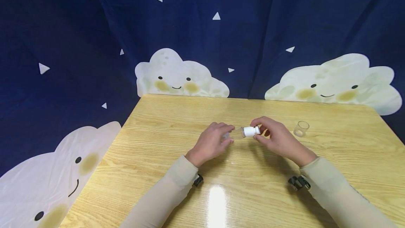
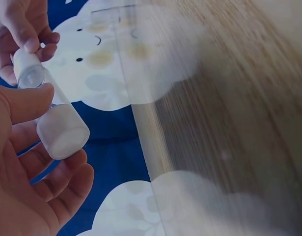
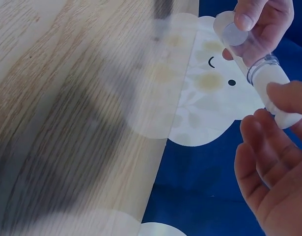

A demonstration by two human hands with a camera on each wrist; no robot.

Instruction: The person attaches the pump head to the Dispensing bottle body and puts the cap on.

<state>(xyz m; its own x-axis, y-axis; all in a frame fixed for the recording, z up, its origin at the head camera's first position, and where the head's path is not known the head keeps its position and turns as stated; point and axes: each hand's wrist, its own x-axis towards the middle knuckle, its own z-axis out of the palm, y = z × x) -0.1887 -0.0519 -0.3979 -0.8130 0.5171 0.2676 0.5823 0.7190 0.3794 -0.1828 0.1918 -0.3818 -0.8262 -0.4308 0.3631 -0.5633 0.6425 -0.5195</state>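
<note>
Gripping opposite ends, left hand (image 1: pixel 211 142) and right hand (image 1: pixel 280 139) hold one clear-and-white bottle (image 1: pixel 249 131) over the table (image 1: pixel 177 115), one clear cup (image 1: pixel 301 128) resting toward the table's far right corner.

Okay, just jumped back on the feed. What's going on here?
A person holds a small clear bottle over the wooden table, using both bare hands. The left hand grips one end, and the right hand pinches the white top at the other. I can't tell whether that top is fully seated. A clear cap-like piece sits on the table to the right of the right hand, untouched.
</note>
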